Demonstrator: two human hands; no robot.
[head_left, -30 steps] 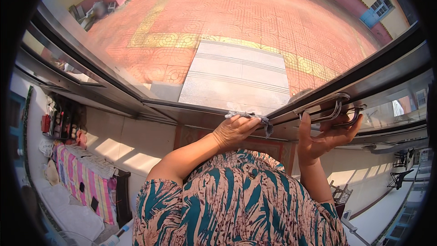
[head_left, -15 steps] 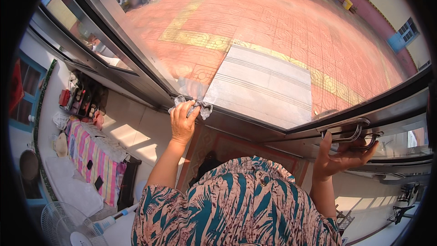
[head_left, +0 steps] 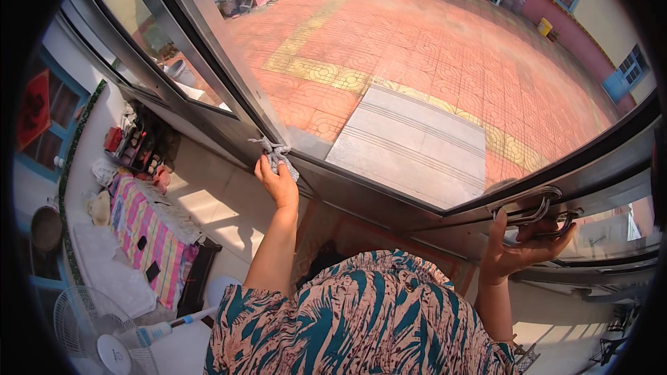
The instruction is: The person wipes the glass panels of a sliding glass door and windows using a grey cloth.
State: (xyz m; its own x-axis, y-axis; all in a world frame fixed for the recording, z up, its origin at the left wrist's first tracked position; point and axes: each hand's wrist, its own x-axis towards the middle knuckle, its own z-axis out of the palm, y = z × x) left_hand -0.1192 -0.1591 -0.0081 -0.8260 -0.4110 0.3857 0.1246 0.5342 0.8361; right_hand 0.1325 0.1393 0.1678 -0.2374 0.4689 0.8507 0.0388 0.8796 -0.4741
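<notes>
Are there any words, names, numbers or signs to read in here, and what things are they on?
No words, names or numbers can be read.
Red hanging by the blue-framed window: a dark mark, too blurred to read.
White fan: a small mark on its hub, too small to read.
Grey cloth in the left hand: no writing shows.

Your left arm (head_left: pixel 272 257) reaches forward, the left hand (head_left: pixel 279 184) pinched tight with fingers (head_left: pixel 265 169) bent, while your right forearm (head_left: pixel 495 309) angles outward, wrist (head_left: pixel 492 280) tipped back and right hand (head_left: pixel 521 254) cupped, its thumb (head_left: pixel 497 228) apart from the curled fingers.
</notes>
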